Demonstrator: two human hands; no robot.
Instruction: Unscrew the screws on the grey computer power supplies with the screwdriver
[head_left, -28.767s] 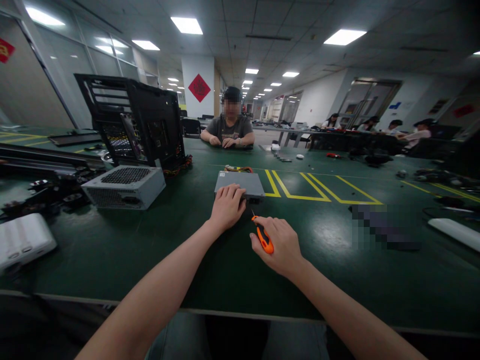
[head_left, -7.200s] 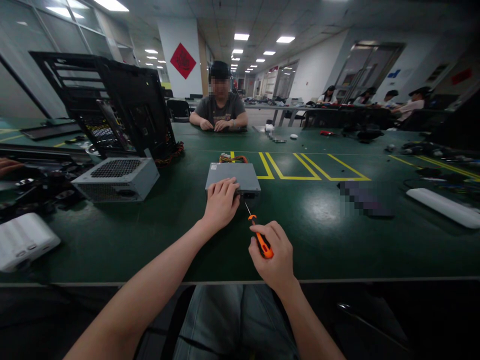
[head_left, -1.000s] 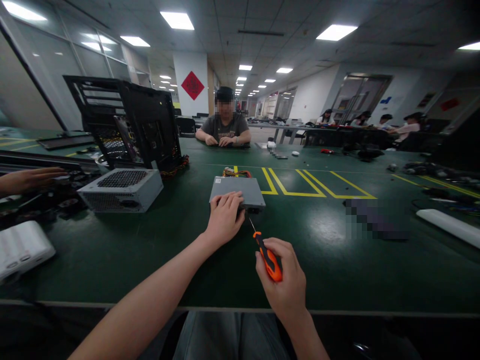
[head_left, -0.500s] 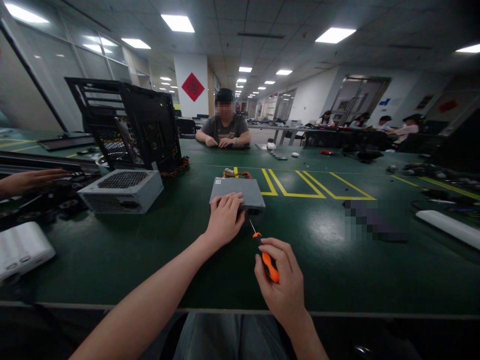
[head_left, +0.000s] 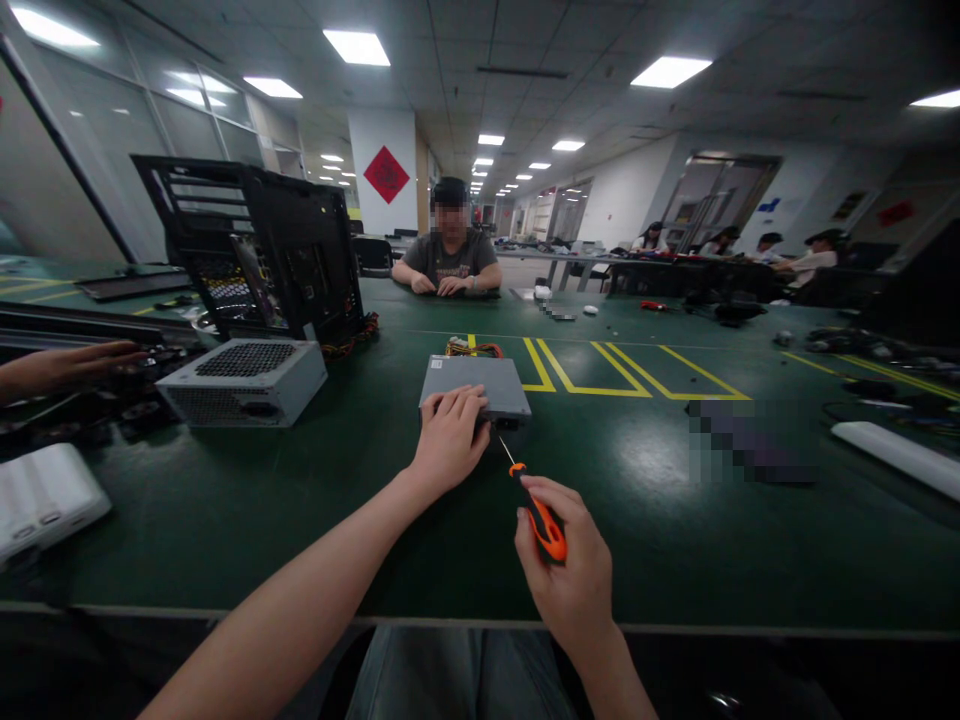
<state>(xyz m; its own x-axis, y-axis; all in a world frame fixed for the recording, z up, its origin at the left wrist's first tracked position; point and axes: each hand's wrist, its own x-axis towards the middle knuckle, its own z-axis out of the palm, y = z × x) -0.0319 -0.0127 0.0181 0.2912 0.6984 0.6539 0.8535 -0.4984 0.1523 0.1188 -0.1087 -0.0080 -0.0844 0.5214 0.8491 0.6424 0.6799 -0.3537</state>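
Observation:
A grey computer power supply (head_left: pixel 487 378) lies on the green table in front of me, its bundle of coloured cables (head_left: pixel 474 348) at the far side. My left hand (head_left: pixel 452 430) grips its near edge, fingers over the top and thumb down at the front face. In my right hand (head_left: pixel 564 535) is a screwdriver (head_left: pixel 550 535) with an orange and black handle. Its thin shaft slants up and left toward the front face, close to the dark socket. Whether the tip touches the power supply I cannot tell.
Left of me stand a second power supply (head_left: pixel 244 382) and an open black computer case (head_left: pixel 262 250). Another person's hand (head_left: pixel 71 368) reaches over dark parts there. A white block-shaped device (head_left: pixel 49 500) sits near the left edge. Across the table a person (head_left: pixel 448 250) is seated.
My right hand and the screwdriver handle have shifted slightly right, with the handle turned a little. My left hand stays put on the power supply. The other person's hand at left has moved slightly right.

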